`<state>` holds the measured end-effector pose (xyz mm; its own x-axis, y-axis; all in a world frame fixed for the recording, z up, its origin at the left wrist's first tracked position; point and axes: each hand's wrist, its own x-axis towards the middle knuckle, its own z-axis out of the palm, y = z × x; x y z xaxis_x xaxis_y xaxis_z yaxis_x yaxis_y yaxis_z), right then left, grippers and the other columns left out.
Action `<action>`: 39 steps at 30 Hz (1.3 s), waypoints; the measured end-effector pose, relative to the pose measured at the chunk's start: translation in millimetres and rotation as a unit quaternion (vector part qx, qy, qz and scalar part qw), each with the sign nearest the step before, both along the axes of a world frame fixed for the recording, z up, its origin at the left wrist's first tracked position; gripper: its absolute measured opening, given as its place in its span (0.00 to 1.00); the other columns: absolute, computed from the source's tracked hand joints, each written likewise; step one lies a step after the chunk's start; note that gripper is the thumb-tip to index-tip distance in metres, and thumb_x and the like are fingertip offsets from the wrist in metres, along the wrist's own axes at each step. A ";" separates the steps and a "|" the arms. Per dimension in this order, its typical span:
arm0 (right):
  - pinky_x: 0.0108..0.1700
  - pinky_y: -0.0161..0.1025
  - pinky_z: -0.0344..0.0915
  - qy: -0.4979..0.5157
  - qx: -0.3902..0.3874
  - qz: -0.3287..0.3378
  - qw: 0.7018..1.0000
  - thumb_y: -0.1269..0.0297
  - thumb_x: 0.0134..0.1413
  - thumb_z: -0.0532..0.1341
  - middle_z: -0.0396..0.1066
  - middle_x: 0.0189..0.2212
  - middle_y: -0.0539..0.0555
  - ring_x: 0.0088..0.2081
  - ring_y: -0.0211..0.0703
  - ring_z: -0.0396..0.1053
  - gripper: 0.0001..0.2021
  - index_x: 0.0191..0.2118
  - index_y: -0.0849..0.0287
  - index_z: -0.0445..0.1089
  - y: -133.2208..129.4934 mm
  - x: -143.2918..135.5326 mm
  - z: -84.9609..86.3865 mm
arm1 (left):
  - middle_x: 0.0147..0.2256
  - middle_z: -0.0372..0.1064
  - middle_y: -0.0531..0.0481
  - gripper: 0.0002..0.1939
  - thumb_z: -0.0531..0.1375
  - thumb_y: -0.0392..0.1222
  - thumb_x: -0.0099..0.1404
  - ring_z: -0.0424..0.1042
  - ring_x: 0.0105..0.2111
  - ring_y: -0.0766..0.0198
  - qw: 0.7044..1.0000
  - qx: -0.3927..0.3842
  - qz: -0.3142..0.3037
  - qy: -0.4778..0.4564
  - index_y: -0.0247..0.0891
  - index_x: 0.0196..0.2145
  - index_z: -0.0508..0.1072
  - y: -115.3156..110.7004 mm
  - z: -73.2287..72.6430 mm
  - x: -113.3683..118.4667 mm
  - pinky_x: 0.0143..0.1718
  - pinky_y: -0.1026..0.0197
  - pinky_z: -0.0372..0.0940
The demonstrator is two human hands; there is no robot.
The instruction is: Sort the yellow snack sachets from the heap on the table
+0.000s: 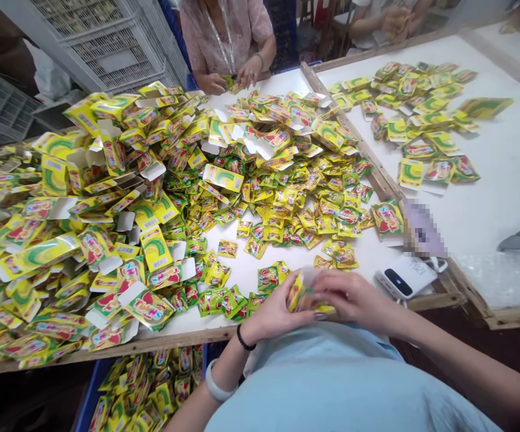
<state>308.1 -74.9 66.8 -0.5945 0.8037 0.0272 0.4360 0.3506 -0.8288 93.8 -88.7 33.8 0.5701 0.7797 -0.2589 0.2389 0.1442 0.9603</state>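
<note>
Think of a clock with the small yellow box in the middle. The box is held over the near edge of the white worktop, close to the person's blue shirt. The left hand has its grip closed around the box. The right hand has bent fingers on the other side of it, but they are blurry, so I cannot tell how tight that grip is. A white flap sticks up at the top, so this box looks not yet shut.

At 12 o'clock there are lots of loose little packets. At 10 o'clock there is a big messy heap of boxes, and many have their flaps open. At 1 o'clock, past a strip of wood, lies a smaller bunch of boxes, and most of those look shut. At 8 o'clock, below the worktop, a blue crate is full of boxes too. A white power bank sits at 3 o'clock.

Between 11 and 12 o'clock, a co-worker has both hands on something small.

I think some is done, but a lot is left: many boxes are open and many packets are loose.
</note>
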 end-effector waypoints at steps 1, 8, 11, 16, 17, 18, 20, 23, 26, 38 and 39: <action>0.39 0.36 0.64 -0.020 0.056 -0.071 0.996 0.64 0.62 0.53 0.72 0.35 0.54 0.37 0.40 0.69 0.11 0.35 0.58 0.72 7.7 12.7 2.3 | 0.58 0.57 0.43 0.38 0.64 0.46 0.56 0.59 0.57 0.55 0.998 0.045 0.014 0.028 0.42 0.60 0.52 2.1 -0.6 -2.8 0.57 0.54 0.56; 0.36 0.43 0.61 -0.307 0.294 -0.421 0.801 0.57 0.59 0.54 0.66 0.47 0.66 0.44 0.55 0.66 0.20 0.51 0.65 0.64 58.1 51.8 -6.8 | 0.43 0.67 0.42 0.24 0.55 0.54 0.61 0.67 0.45 0.52 0.879 0.201 0.161 0.403 0.36 0.49 0.63 20.0 -27.0 -47.2 0.46 0.51 0.60; 0.40 0.43 0.61 -0.248 0.169 -0.247 0.922 0.55 0.58 0.55 0.69 0.35 0.60 0.39 0.50 0.66 0.14 0.40 0.62 0.67 49.7 -3.7 -40.5 | 0.32 0.68 0.48 0.23 0.56 0.58 0.58 0.69 0.34 0.56 0.889 0.140 0.148 0.409 0.38 0.44 0.66 19.3 -41.5 -51.4 0.34 0.58 0.60; 0.42 0.45 0.61 -0.155 0.033 -0.143 0.977 0.62 0.47 0.65 0.67 0.37 0.60 0.43 0.52 0.63 0.11 0.35 0.60 0.67 32.8 -77.3 -81.5 | 0.25 0.64 0.55 0.16 0.61 0.51 0.55 0.65 0.26 0.63 0.931 0.096 0.220 0.274 0.38 0.36 0.67 16.0 -53.6 -53.2 0.28 0.63 0.56; 0.41 0.44 0.62 -0.144 0.023 -0.138 0.980 0.63 0.48 0.64 0.67 0.35 0.58 0.40 0.50 0.64 0.08 0.33 0.60 0.66 34.1 -79.0 -84.1 | 0.25 0.64 0.55 0.16 0.62 0.50 0.54 0.65 0.26 0.64 0.936 0.080 0.250 0.235 0.38 0.36 0.67 16.0 -54.4 -55.9 0.28 0.63 0.57; 0.38 0.42 0.63 -0.129 0.009 -0.133 0.983 0.64 0.50 0.63 0.67 0.32 0.56 0.37 0.47 0.65 0.07 0.32 0.60 0.65 36.8 -77.0 -85.0 | 0.25 0.65 0.55 0.16 0.63 0.49 0.54 0.65 0.26 0.65 0.938 0.063 0.276 0.199 0.38 0.36 0.66 16.4 -54.9 -58.9 0.29 0.63 0.58; 0.33 0.38 0.63 -0.102 -0.018 -0.128 0.986 0.63 0.54 0.60 0.67 0.27 0.51 0.30 0.41 0.66 0.06 0.32 0.60 0.64 44.3 -66.1 -82.3 | 0.29 0.67 0.53 0.16 0.62 0.48 0.55 0.67 0.26 0.66 0.939 0.035 0.310 0.147 0.37 0.38 0.65 18.0 -55.0 -63.9 0.29 0.63 0.61; 0.27 0.35 0.63 -0.003 -0.085 -0.143 0.986 0.57 0.58 0.55 0.67 0.26 0.49 0.25 0.36 0.65 0.10 0.35 0.59 0.61 51.5 -49.8 -70.7 | 0.33 0.68 0.50 0.17 0.59 0.46 0.57 0.69 0.25 0.67 0.941 0.012 0.319 0.109 0.36 0.42 0.63 22.4 -52.5 -62.6 0.27 0.64 0.63; 0.34 0.37 0.67 0.166 -0.177 -0.154 0.958 0.52 0.51 0.62 0.68 0.39 0.54 0.32 0.37 0.69 0.15 0.33 0.59 0.62 48.5 -47.7 -59.5 | 0.31 0.68 0.50 0.18 0.60 0.45 0.57 0.70 0.25 0.67 0.951 -0.010 0.301 0.071 0.34 0.43 0.65 26.9 -44.1 -51.5 0.26 0.65 0.64; 0.29 0.35 0.66 0.177 -0.238 -0.085 0.951 0.53 0.54 0.59 0.66 0.21 0.44 0.25 0.36 0.66 0.15 0.42 0.57 0.60 34.0 -56.3 -56.5 | 0.33 0.70 0.48 0.17 0.58 0.49 0.61 0.68 0.29 0.66 0.976 -0.005 0.216 0.010 0.33 0.43 0.71 16.7 -21.5 -41.4 0.32 0.63 0.66; 0.28 0.35 0.66 0.168 -0.234 -0.082 0.954 0.53 0.55 0.58 0.67 0.22 0.45 0.25 0.37 0.67 0.17 0.45 0.57 0.60 33.1 -56.8 -56.6 | 0.35 0.70 0.47 0.17 0.59 0.48 0.61 0.69 0.31 0.66 0.975 0.015 0.219 0.019 0.34 0.44 0.71 13.5 -23.0 -37.4 0.33 0.63 0.66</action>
